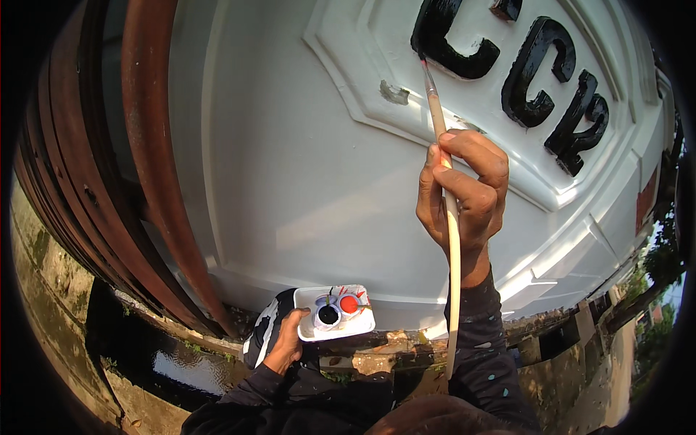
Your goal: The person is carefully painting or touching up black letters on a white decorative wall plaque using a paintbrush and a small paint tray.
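Brown posts [148, 101] beside white wall [290, 159]

Dark, near-black long-sleeved cloth garment [333, 400], covering the torso and arms. Its 2 sleeves narrow toward the wrists; beyond the cuffs, the bare right hand [467, 185] and the bare left hand [291, 335] are exposed. Creased black fabric right sleeve [478, 330]: the surface bears scattered flecks, among them small, rounded, pale blue-green spots [492, 377] (similar in look to dried paint), most distinct on the lower part of the sleeve. Loosely folded dark fabric left sleeve [246, 391]: tone more uniform, finer detail lost in shadow. Adjoining the left hand, black material with broad white bands [267, 330]; whether it is worn cannot be told.
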Demonstrator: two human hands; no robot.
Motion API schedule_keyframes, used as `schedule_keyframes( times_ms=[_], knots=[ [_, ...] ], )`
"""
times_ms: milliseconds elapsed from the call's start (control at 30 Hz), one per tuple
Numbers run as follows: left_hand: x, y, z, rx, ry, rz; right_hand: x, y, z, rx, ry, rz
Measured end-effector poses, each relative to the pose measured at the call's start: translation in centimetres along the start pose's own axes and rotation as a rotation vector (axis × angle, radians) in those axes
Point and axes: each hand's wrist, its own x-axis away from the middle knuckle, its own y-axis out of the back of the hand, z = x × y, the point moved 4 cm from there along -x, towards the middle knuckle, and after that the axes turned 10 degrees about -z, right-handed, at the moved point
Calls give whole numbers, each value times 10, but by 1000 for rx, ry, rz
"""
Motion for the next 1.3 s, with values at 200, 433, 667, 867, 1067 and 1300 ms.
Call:
schedule_keyframes(
  times_ms=[200,433,667,867,1067,1300],
  knots=[
    [-7,5,8,48,-14,19,7,-1,-10,72,-7,31],
    [-10,3,9,80,-7,35,4,-6,-4,50,33,39],
    [-1,1,0,9,1,-10,12,6,-10,116,3,55],
    [1,0,-1,19,-27,23,4,-6,1,57,72,76],
    [-8,7,8,27,-41,2,8,5,-7,122,34,53],
    [-10,5,11,74,-21,26,3,-9,0,55,89,85]
  ],
)
